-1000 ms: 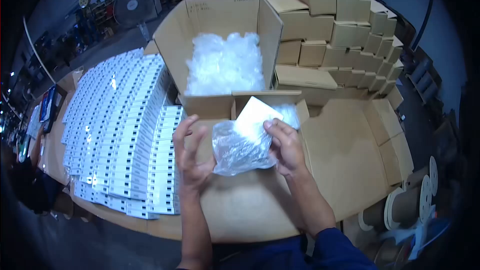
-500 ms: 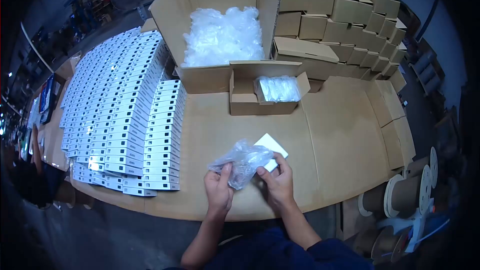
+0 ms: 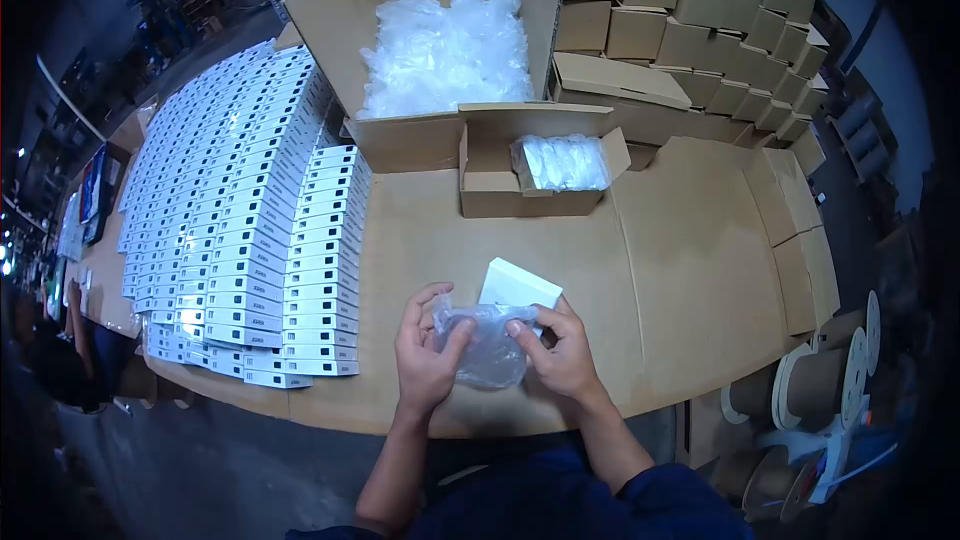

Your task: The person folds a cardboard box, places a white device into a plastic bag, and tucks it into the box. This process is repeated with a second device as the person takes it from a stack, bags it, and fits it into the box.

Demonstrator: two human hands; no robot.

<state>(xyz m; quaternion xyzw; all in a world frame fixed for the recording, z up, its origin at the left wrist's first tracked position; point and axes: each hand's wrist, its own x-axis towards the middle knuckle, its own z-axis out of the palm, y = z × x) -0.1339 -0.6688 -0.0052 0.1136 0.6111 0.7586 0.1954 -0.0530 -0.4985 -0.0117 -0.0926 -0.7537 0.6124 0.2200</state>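
Observation:
A clear plastic bag (image 3: 488, 358) is stretched between my two hands above the table. My left hand (image 3: 425, 365) pinches the bag's left side between thumb and fingers. On the other side, my right hand (image 3: 568, 365) grips the bag with its thumb in front. Just behind the bag, a flat white box (image 3: 518, 285) stands tilted against my right fingers, its lower part covered by the bag. Whether the right fingers also hold the box, or whether it is partly inside the bag, I cannot tell.
Stacked white boxes (image 3: 235, 230) fill the table's left side. A small open carton (image 3: 530, 204) with plastic-wrapped items (image 3: 565, 162) stands ahead, before a large carton (image 3: 410, 145) of clear bags (image 3: 445, 55). Brown cartons (image 3: 690, 45) are piled behind; spools (image 3: 815, 385) sit at right.
The crumpled bag has been spread wider between my hands. The white box has moved left, from lying by my right hand to standing tilted behind the bag.

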